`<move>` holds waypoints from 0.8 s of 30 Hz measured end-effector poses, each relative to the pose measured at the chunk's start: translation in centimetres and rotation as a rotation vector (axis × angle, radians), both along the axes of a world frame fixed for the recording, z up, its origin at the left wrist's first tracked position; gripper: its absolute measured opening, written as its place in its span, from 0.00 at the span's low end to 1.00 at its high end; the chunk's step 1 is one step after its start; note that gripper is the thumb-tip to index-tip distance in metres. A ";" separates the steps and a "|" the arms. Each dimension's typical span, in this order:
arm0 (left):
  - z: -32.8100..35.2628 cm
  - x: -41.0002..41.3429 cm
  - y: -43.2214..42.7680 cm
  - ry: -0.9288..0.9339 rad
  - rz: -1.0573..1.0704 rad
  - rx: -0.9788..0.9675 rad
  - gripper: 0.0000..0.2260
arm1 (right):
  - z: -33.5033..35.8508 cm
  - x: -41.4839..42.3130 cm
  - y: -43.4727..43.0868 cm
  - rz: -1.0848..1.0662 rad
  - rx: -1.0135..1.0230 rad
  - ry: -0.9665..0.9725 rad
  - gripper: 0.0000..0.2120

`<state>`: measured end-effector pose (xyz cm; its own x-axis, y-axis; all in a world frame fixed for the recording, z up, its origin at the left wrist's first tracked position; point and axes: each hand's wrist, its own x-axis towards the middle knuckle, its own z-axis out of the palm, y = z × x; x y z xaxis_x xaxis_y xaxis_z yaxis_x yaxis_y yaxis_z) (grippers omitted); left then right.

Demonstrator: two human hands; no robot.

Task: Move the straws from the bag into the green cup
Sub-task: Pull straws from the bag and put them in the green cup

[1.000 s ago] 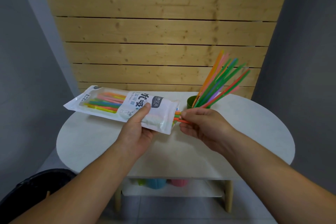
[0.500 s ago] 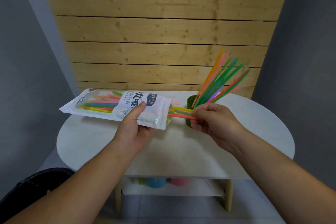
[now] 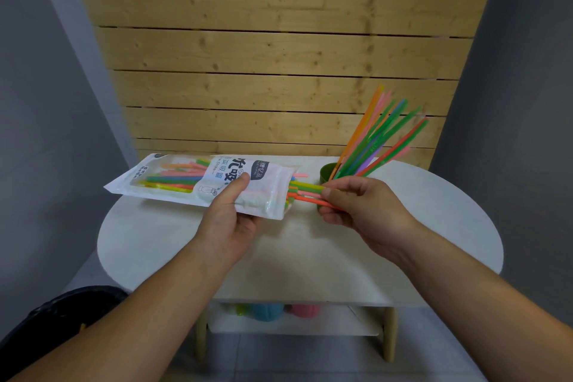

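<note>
My left hand [image 3: 231,220] holds a white plastic straw bag [image 3: 198,181] flat above the white table, its open end pointing right. Coloured straws show through the bag's clear window. Several straws [image 3: 305,192] stick out of the open end, and my right hand [image 3: 362,211] pinches their ends just right of the bag. Behind that hand stands the green cup [image 3: 328,176], partly hidden, with several long straws [image 3: 381,139] fanning up and to the right.
The white oval table [image 3: 310,257] stands against a wooden slat wall [image 3: 279,56]. Blue, pink and green cups [image 3: 273,310] sit on the shelf under the table. A dark bin [image 3: 52,316] is on the floor at lower left.
The bag has shifted left and up a little. My right hand moved right, drawing several straws farther out of the bag's open end.
</note>
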<state>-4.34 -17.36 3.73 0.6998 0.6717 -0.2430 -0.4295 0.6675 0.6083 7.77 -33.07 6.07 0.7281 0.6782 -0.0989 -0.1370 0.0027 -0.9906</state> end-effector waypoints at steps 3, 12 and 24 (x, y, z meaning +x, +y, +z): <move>0.1 0.0 0.1 0.006 0.001 -0.002 0.16 | 0.4 0.6 -0.6 0.045 -0.071 -0.123 0.03; 0.1 0.1 0.4 -0.008 0.042 -0.036 0.16 | 0.4 0.9 -1.4 0.053 0.005 0.043 0.13; 0.6 -0.2 1.4 -0.054 0.066 -0.007 0.11 | -1.5 -0.2 -0.9 0.141 -0.084 0.031 0.35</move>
